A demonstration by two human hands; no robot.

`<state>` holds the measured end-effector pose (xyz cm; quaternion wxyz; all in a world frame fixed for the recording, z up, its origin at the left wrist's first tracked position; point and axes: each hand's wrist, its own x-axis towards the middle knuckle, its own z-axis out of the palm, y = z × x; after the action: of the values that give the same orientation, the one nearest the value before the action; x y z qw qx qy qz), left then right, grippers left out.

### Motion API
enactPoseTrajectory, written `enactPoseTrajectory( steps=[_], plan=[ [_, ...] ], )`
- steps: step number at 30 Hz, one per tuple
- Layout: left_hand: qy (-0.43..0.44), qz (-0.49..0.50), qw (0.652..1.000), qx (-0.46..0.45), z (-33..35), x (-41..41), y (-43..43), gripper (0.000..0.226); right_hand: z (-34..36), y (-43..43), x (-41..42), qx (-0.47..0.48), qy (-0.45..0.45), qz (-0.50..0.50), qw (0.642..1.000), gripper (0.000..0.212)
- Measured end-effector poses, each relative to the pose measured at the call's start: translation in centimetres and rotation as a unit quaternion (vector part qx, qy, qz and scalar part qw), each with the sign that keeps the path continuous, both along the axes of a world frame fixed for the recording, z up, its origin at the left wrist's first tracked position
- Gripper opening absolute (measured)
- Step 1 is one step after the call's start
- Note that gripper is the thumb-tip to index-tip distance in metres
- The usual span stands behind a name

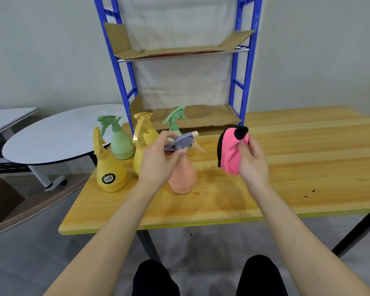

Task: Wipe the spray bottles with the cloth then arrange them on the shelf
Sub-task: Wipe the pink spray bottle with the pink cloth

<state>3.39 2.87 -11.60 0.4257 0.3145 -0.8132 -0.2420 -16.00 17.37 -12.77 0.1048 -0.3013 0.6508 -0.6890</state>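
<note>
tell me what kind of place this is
Probably a plain workroom or staging space rather than a home: a wooden table stands against a bare wall, with a blue metal shelf lined with cardboard and a round white table alongside.

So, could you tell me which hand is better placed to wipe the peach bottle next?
The right hand: it already holds the pink cloth beside the peach bottle, while the left hand steadies its grey trigger head.

You've got matt smooth plastic on the peach spray bottle (pixel 183 176), soft pink-and-black cloth (pixel 233 149), varnished glossy yellow wooden table (pixel 286 167), rough torn brown cardboard liners (pixel 201 117) on the blue painted metal shelf (pixel 245 67).
</note>
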Motion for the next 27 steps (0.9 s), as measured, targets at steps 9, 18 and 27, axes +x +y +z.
enactPoseTrajectory(
  steps=[9, 18, 27],
  plan=[
    [0.070, -0.054, 0.986, 0.145, -2.0, -3.3, 0.3, 0.021, 5.1, -3.5, 1.2, 0.089, 0.358, 0.140, 0.919, 0.030],
    [-0.004, -0.072, 0.993, 0.091, -2.2, -4.3, 0.7, 0.030, 4.0, -2.6, -0.7, 0.101, 0.325, 0.078, 0.937, 0.017],
    [0.000, 0.000, 0.995, 0.104, -1.6, -4.8, 2.4, 0.058, 1.0, -1.5, -1.6, 0.025, 0.089, -0.093, 0.991, 0.023]
  ],
)
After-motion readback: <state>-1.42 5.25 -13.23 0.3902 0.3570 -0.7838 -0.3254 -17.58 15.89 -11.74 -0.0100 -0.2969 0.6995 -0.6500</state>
